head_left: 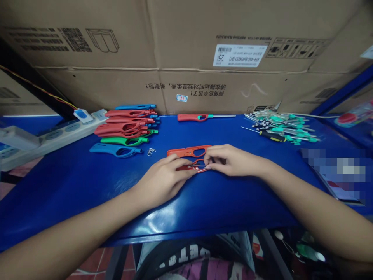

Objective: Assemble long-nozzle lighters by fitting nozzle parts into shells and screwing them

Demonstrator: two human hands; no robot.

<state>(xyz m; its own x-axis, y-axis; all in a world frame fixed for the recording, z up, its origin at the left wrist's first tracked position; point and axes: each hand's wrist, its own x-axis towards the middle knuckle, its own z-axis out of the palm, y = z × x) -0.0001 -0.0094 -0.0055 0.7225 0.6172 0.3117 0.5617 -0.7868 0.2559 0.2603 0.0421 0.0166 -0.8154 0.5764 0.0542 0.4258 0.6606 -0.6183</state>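
My left hand (167, 177) presses its fingers onto a red lighter shell half (182, 168) that lies on the blue table. From the other end, my right hand (227, 160) pinches at the same shell with thumb and forefinger together. Whatever small part is between those fingertips is too small to name. Just behind both hands rests another orange-red shell half (186, 151) with a trigger loop. A few tiny metal pieces (151, 151) are scattered to the left of it.
Red, green and blue lighter shells (125, 126) are piled at left beside a power strip (64, 132). A whole red lighter (194, 117) lies at the back. Metal tubes with green parts (291, 126) and a screwdriver (272, 136) lie right. A cardboard box (186, 54) stands behind.
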